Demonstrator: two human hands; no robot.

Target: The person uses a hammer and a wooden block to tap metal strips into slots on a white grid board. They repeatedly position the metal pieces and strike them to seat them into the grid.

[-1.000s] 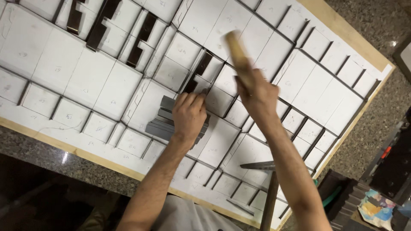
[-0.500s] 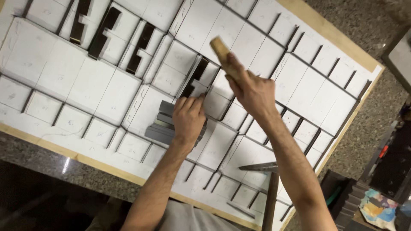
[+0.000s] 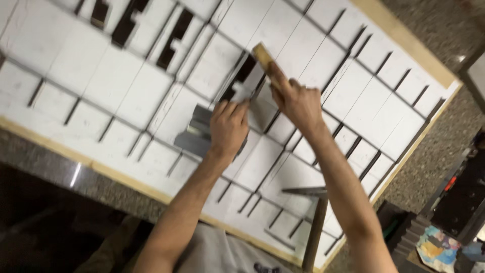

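A large white board (image 3: 96,96) with a grid of dark slots and a wooden frame lies under my hands. My left hand (image 3: 228,127) presses down on a stack of grey metal strips (image 3: 194,132) near the board's middle, its fingertips touching a small pale piece (image 3: 243,92) at a dark slot. My right hand (image 3: 298,103) grips a wooden handle (image 3: 263,55) whose end sticks up past my fingers; what is at the handle's other end is hidden by my hand. The two hands are close together.
A hammer (image 3: 314,222) lies on the board's near right part, head up. Speckled stone floor (image 3: 439,35) surrounds the board. Dark boxes and a colourful item (image 3: 439,247) sit at the lower right. Several open dark slots (image 3: 174,38) lie at the upper left.
My right hand with the wooden handle has come down and to the left, closer to my left hand. My left hand has stayed on the metal strips.
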